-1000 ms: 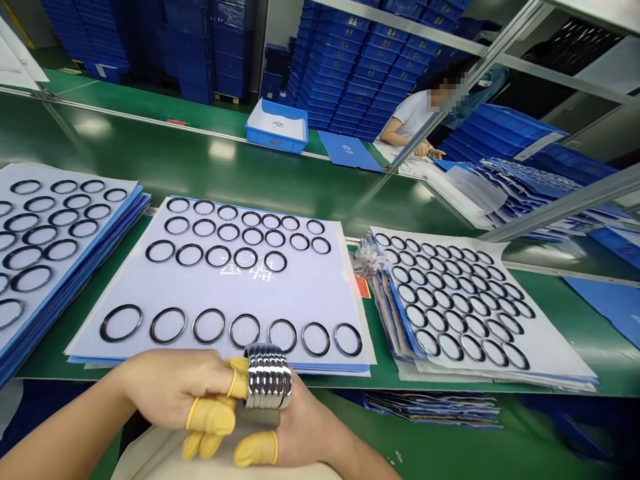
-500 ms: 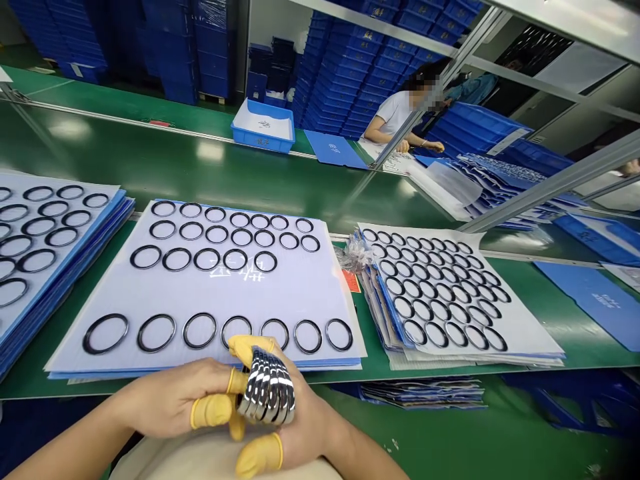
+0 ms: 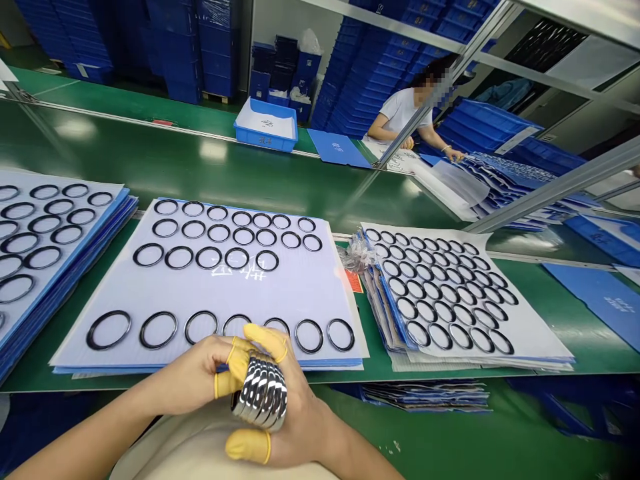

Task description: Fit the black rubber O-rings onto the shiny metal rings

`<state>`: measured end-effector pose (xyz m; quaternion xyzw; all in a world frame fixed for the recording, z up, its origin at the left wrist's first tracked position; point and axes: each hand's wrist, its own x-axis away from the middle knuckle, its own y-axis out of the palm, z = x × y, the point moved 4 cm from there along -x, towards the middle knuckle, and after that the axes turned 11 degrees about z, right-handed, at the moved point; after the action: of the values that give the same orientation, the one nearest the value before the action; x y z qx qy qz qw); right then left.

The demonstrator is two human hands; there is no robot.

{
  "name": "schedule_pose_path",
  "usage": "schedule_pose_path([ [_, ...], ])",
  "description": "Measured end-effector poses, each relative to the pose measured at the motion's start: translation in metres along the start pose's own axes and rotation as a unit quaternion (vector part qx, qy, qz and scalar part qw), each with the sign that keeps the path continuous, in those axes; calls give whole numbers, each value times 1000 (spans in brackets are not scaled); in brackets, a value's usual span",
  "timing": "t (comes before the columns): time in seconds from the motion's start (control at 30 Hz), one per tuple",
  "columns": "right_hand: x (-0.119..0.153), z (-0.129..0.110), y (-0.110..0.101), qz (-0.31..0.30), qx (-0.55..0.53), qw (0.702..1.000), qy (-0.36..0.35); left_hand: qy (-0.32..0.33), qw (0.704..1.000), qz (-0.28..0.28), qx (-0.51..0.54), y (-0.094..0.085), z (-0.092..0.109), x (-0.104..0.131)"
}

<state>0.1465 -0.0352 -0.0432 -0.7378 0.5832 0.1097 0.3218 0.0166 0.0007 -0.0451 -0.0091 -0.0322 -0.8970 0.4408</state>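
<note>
In front of my body, my right hand [image 3: 295, 407] grips a stack of shiny metal rings [image 3: 263, 393] between fingers and thumb. My left hand [image 3: 200, 377] pinches the left end of this stack; how many rings its fingers hold is hidden. Yellow finger cots cover several fingertips on both hands. Just beyond, a white sheet [image 3: 200, 293] lies on a blue board and carries rows of dark-rimmed rings. The ring [image 3: 237, 325] in its nearest row is partly covered by my right fingers.
Ring-covered sheets on stacked boards stand at left [image 3: 75, 273] and right [image 3: 530, 340]. A plastic bag [image 3: 360, 253] sits beside the right stack. Across the green table are a blue bin [image 3: 267, 141], a metal post [image 3: 425, 100] and a co-worker [image 3: 400, 113].
My left fingers have risen and closed against the left end of the ring stack. The stack has turned slightly in my right hand. The co-worker's arm has reached outward to the right.
</note>
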Motion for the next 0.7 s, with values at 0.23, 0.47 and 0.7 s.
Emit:
schedule_pose_path([
  [0.23, 10, 9, 5, -56, -88, 989, 107, 120, 987, 57, -94, -10, 18, 7],
  [0.47, 3, 5, 13, -120, -321, 922, 179, 209, 953, 84, -201, -14, 26, 13],
  [0.7, 21, 16, 26, -92, -451, 833, 308, 196, 949, 56, -241, -13, 26, 13],
])
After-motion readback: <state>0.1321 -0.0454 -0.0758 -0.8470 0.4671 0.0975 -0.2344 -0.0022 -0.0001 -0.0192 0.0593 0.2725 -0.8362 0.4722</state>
